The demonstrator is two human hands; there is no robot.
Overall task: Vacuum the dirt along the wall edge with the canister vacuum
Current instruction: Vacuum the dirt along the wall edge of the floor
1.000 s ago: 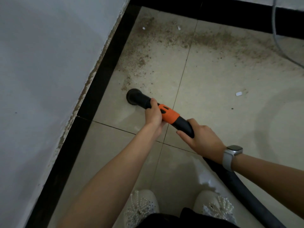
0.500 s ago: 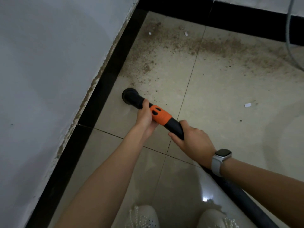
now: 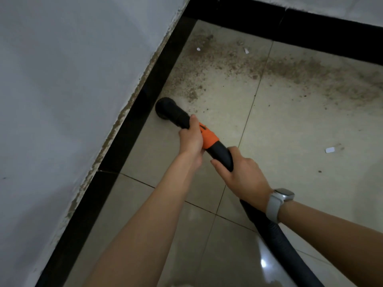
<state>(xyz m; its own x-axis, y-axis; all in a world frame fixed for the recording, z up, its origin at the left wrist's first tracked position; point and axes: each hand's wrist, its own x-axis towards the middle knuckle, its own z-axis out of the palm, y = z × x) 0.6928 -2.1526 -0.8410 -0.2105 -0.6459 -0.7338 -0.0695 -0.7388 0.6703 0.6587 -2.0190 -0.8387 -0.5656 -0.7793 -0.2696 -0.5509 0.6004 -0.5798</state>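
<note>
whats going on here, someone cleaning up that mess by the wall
Yes. A person is vacuuming a tiled floor with a hose. The left hand grips the wand at its orange collar, and the right hand, with a watch on its wrist, holds the black hose further back. The round nozzle sits on the floor against the black baseboard. A band of brown dirt still lies ahead of it along the far wall, with a few white scraps.

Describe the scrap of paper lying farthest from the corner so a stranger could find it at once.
Start at the corner where the black skirting meets, then follow the dirt band rightward. Below it, on bare tile right of the vacuum hose, lies a white paper scrap. Unlike the two scraps amid the dirt, it sits alone.
</note>
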